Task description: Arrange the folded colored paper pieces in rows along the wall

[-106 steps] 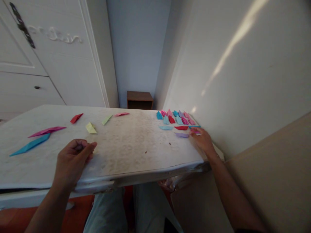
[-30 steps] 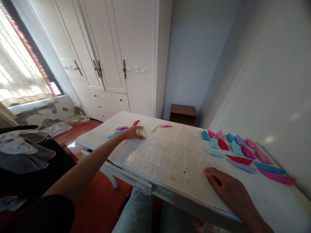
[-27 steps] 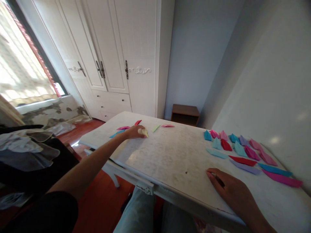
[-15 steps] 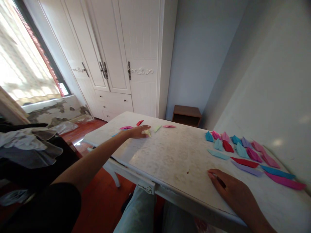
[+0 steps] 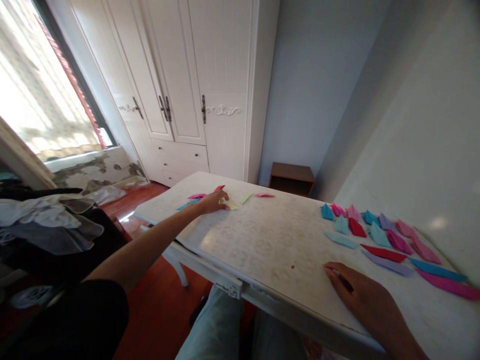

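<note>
Stretched to the far side of the table, my left hand (image 5: 214, 202) has its fingers bent and closed on a pale yellow folded paper piece (image 5: 231, 205). Around it lie other folded papers: a red one (image 5: 219, 188) behind, a magenta one (image 5: 196, 196) and a blue one (image 5: 187, 204) to the left, a light green one (image 5: 246, 198) and a pink one (image 5: 264, 195) to the right. My right hand (image 5: 362, 295) rests near the table's front edge, thumb against the fingers, with nothing seen in it. Nearest to it is a lavender paper strip (image 5: 388, 263).
Rows of folded papers, among them a red piece (image 5: 357, 227) and a light blue strip (image 5: 341, 240), lie on the right of the white table (image 5: 262, 240). A brown open cabinet (image 5: 292, 172) and a white wardrobe (image 5: 225, 65) stand behind. A dark brown speck (image 5: 293, 267) marks the tabletop.
My left hand's outstretched fingers have bent and closed on the yellow paper. My right hand holds its pose, and the whole view has shifted slightly.
</note>
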A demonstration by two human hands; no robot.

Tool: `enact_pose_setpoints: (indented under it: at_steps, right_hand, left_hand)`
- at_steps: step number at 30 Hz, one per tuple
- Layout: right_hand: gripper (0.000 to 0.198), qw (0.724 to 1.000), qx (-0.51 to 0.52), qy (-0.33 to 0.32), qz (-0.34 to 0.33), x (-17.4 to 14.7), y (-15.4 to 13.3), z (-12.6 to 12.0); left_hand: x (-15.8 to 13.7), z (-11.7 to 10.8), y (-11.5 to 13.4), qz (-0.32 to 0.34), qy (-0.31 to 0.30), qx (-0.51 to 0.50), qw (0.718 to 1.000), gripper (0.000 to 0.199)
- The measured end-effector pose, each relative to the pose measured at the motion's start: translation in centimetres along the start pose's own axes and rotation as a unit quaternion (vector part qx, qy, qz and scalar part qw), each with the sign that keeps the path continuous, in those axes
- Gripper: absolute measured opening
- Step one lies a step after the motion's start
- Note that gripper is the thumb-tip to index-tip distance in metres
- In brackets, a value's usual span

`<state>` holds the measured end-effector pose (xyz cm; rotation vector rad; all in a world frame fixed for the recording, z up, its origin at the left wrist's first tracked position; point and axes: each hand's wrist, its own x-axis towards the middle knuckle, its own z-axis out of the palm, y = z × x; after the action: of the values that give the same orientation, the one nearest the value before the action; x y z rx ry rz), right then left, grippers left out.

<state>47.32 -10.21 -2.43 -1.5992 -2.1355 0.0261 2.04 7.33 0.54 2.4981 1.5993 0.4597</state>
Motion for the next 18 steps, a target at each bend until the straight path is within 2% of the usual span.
enact_pose_setpoints:
  at_steps: [4, 9, 13, 18]
  right_hand:
    - [0.043, 1.000, 0.002, -0.005, 0.002, 0.0, 0.2, 0.1]
    - [0.042, 1.000, -0.005, -0.014, 0.001, 0.0, 0.1, 0.1]
    - [0.043, 1.000, -0.009, -0.015, 0.001, 0.0, -0.1, 0.0]
    - [0.040, 1.000, -0.007, -0.011, -0.005, 0.0, -0.4, -0.2]
  left_hand:
    - [-1.2, -0.6, 1.3, -0.035, 0.020, 0.006, 0.999, 0.041]
    - [-2.7, -0.9, 2.7, -0.049, 0.037, -0.016, 0.998, 0.028]
    - [-3.8, -1.0, 4.1, -0.073, 0.073, -0.148, 0.984, 0.026]
    - [-4.9, -2.6, 8.4, -0.109, 0.096, -0.339, 0.929, 0.028]
